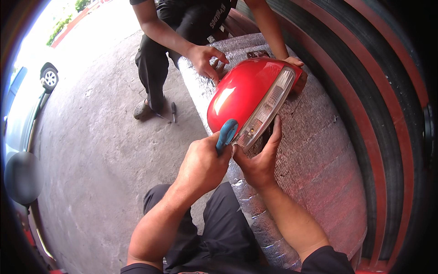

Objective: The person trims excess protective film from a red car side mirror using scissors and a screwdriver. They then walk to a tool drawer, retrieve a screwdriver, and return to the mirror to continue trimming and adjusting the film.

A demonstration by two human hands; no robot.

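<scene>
A glossy red car side-mirror housing [237,89] with a long clear lamp lens [267,109] along its edge rests over a foil-covered surface. My left hand [200,160] is closed around a blue-handled tool [226,133], held against the housing's near end; the tool's tip is hidden. With thumb and fingers, my right hand [260,166] grips the near end of the housing beside the lens. Across from me, another person's hand [207,59] reaches to the housing's far left side. That person's other hand [296,75] holds its far right end.
Silver foil sheeting [315,150] lies under the housing. A screwdriver [173,112] is on the concrete floor [100,137] near the other person's shoe [141,109]. Red and black curved bands [365,86] line the right side. At the far left is a parked car [23,114].
</scene>
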